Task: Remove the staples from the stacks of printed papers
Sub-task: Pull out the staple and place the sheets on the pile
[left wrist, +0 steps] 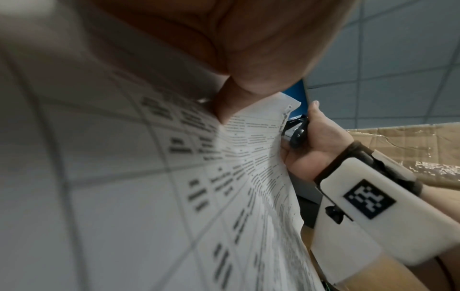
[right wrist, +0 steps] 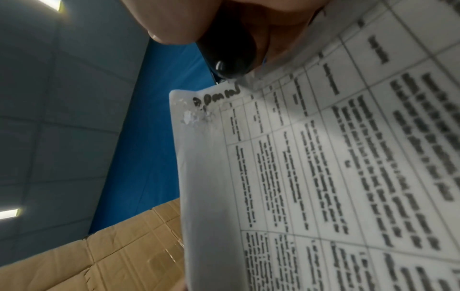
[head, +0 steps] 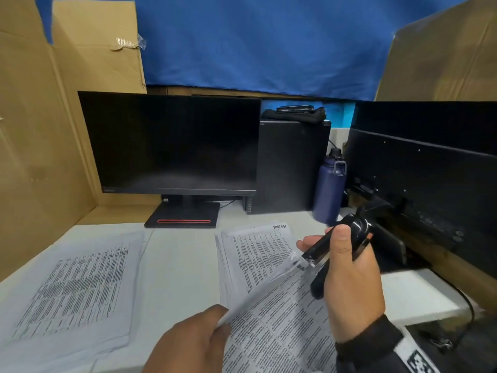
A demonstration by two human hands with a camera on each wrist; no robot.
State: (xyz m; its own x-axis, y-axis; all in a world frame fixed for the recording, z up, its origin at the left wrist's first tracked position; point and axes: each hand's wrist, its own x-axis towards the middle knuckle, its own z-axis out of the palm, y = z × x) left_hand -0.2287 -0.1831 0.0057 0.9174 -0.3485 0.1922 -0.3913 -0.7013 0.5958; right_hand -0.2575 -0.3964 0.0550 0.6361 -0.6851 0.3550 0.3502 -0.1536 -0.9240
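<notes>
Black stapler (head: 339, 248) gripped in right hand (head: 349, 286) meets corner of printed sheets (head: 279, 319) pinched by left hand (head: 193, 343).

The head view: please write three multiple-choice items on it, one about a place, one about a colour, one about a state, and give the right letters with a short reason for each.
1. Where does the dark blue metal water bottle stand?
A. to the right of the black computer tower
B. on the foot of the monitor
C. on the papers at the left

2. What colour is the strip on the foot of the black monitor?
A. green
B. red
C. white

3. What does the right hand do?
A. lies flat on the white table
B. hangs with nothing in it
C. grips the black stapler at the corner of the lifted printed sheets

Answers:
1 A, the bottle stands beside the tower, on its right.
2 B, a red strip runs along the foot.
3 C, its fingers curl round the stapler, while the left hand holds the sheets.
</notes>
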